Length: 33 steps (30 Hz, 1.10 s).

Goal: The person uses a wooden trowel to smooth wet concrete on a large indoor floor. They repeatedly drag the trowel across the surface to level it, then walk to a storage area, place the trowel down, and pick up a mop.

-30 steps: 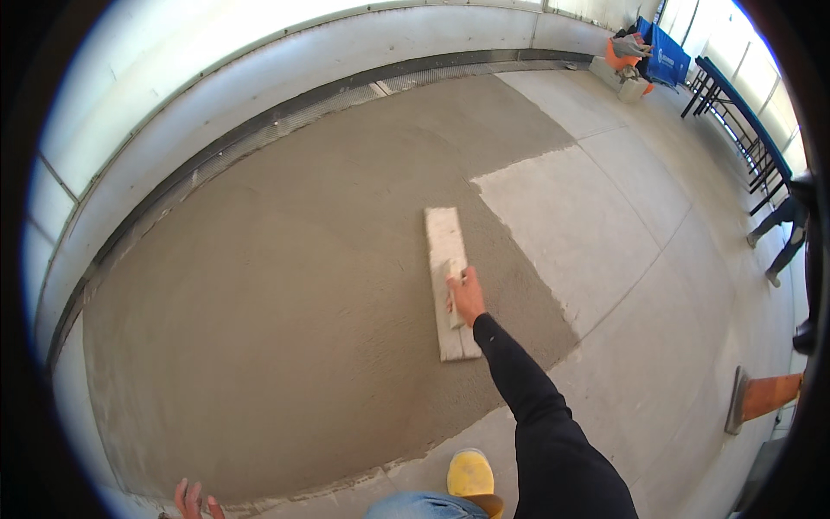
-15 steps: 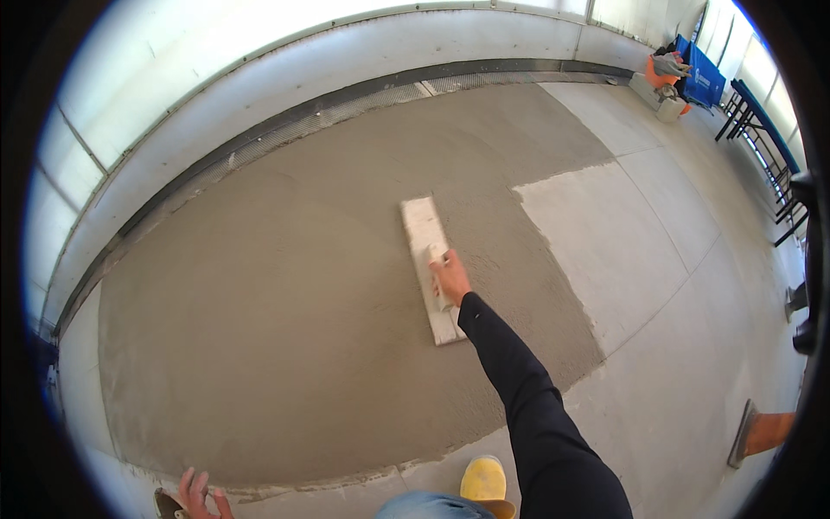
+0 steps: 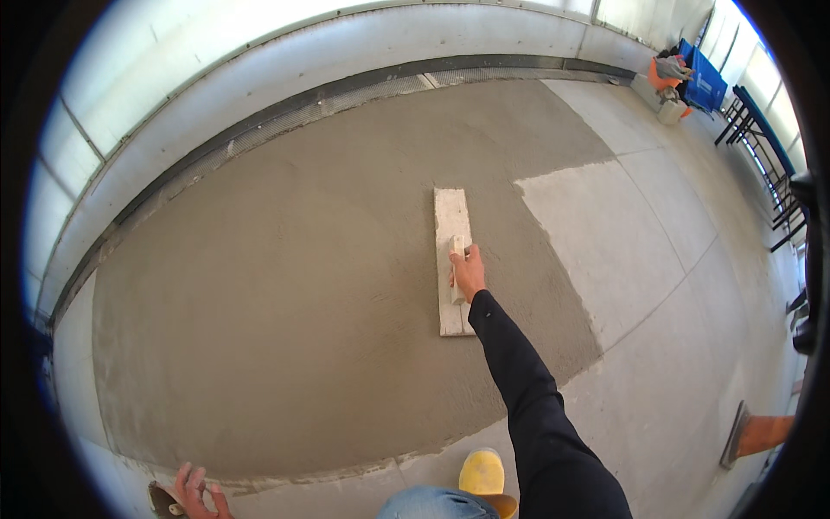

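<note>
A: Since the right hand (image 3: 469,271) is out in front, tell me what it has hold of.

B: It's gripping the handle (image 3: 457,265) of a long, pale float (image 3: 450,212). The fingers curl around the handle, and a black sleeve (image 3: 538,394) covers the arm behind it.

A: And where is the float?

B: It lies on a broad patch of grey-brown cement (image 3: 277,285), a little right of the middle of the view, its long sides running away from the person. The patch's ragged right edge is near it, and past that edge comes the paler floor (image 3: 666,346), crossed by thin joint lines.

A: What about the left hand (image 3: 201,496)?

B: That one is at the lower left, by the near edge of the cement, with its fingers bent and slightly apart. A brown, rounded thing (image 3: 162,498) with a small pale knob shows right beside it. I can't tell whether the hand is holding that, so I won't call it closed or open.

A: Anything else around?

B: A yellow boot (image 3: 482,471) stands at the bottom, on the floor just outside the patch, next to a knee in blue jeans (image 3: 432,505). An orange cone (image 3: 766,439) with a dark base is at the lower right. Along the far side, a mesh strip (image 3: 389,87) runs between the cement and the curved-looking white wall (image 3: 450,30).
</note>
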{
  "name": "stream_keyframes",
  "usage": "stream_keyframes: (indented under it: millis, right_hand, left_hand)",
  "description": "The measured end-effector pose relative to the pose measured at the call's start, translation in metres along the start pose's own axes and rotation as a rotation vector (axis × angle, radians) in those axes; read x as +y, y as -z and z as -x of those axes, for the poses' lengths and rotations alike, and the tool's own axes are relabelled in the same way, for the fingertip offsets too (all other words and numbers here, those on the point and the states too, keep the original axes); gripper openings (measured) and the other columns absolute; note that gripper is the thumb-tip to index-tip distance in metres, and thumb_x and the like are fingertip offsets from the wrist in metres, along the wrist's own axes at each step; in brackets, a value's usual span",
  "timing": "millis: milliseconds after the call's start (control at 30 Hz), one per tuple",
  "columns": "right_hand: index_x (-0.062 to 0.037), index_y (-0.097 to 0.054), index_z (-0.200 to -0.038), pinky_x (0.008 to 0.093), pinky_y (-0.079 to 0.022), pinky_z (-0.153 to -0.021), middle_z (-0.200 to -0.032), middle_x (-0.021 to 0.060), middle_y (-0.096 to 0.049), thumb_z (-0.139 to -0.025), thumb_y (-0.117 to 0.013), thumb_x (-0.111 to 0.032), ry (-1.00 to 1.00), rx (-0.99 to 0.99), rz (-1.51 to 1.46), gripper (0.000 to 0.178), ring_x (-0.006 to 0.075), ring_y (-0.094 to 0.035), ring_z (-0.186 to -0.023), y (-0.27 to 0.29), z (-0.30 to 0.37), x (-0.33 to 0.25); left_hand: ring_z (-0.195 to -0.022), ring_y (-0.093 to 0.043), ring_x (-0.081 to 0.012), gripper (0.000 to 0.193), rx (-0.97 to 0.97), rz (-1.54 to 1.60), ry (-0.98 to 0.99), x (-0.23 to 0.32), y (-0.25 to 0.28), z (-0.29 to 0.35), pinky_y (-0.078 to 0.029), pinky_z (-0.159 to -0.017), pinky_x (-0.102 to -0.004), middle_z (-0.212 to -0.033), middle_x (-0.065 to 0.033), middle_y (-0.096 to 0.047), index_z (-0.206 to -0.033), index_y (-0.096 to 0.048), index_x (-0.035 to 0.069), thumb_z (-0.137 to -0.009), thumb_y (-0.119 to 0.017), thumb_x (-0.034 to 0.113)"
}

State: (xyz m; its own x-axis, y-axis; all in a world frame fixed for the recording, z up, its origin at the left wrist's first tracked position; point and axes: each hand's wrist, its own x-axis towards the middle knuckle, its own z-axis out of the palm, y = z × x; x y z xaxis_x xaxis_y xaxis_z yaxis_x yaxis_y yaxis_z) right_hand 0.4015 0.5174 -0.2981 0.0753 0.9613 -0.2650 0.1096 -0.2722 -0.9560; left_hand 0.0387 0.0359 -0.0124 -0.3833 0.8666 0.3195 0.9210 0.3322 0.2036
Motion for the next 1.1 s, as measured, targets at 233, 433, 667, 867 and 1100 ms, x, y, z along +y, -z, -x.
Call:
stream_keyframes:
  millis: [233, 433, 667, 867, 1100]
  right_hand:
    - [0.0000, -0.044, -0.124, 0.0324, -0.048, -0.049, -0.085, 0.0107, -0.060, -0.096, -0.062, -0.021, -0.217, -0.152, 0.232, 0.039, 0.0141, -0.056, -0.058, 0.059, 0.107, 0.049]
    - [0.0003, -0.042, -0.123, 0.0312, -0.047, -0.050, -0.084, 0.0094, -0.056, -0.097, -0.059, -0.022, -0.047, 0.447, -0.089, 0.039, 0.0149, -0.053, -0.059, 0.157, 0.084, 0.060]
    - [-0.0066, -0.041, -0.108, 0.0316, -0.045, -0.044, -0.081, 0.0075, -0.052, -0.099, -0.054, -0.016, -0.098, 0.282, -0.312, 0.018, 0.0155, -0.052, -0.055, 0.115, 0.185, 0.096]
    - [-0.0042, -0.045, -0.110, 0.0296, -0.048, -0.048, -0.087, 0.0072, -0.057, -0.096, -0.059, -0.009, -0.093, -0.716, -0.031, 0.020, 0.0131, -0.056, -0.060, -0.054, 0.303, 0.055]
    - [-0.0007, -0.050, -0.119, 0.0353, -0.053, -0.070, -0.099, 0.0106, -0.063, -0.089, -0.069, -0.013, 0.144, -0.852, 0.056, 0.038, 0.0194, -0.063, -0.084, -0.101, 0.330, 0.039]
  left_hand:
    - [-0.118, -0.056, -0.0351, 0.029, 0.018, 0.096, 0.082, 0.011, -0.007, -0.008, -0.049, -0.095, -0.0424, -0.127, -0.0190, -0.059, -0.117, -0.067, 0.000, -0.096, -0.063, 0.019]
    - [-0.119, -0.057, -0.0328, 0.029, 0.033, 0.171, 0.158, 0.006, 0.003, -0.003, -0.052, -0.092, -0.0403, -0.126, -0.0196, -0.060, -0.119, -0.065, 0.000, -0.095, -0.063, 0.016]
    - [-0.121, -0.053, -0.0328, 0.028, 0.162, 0.323, 0.224, 0.031, 0.010, 0.004, -0.041, -0.103, -0.0433, -0.129, -0.0178, -0.055, -0.110, -0.065, 0.001, -0.087, -0.065, 0.017]
    - [-0.112, -0.059, -0.0333, 0.025, 0.081, 0.279, 0.160, 0.042, 0.018, -0.016, -0.046, -0.098, -0.0413, -0.121, -0.0160, -0.061, -0.107, -0.069, 0.006, -0.083, -0.069, 0.009]
    - [-0.091, -0.064, -0.0150, 0.015, 0.511, 0.461, 0.805, -0.153, 0.014, 0.135, -0.050, -0.077, -0.0280, -0.096, -0.0053, -0.067, -0.102, -0.068, 0.007, -0.088, -0.066, 0.006]
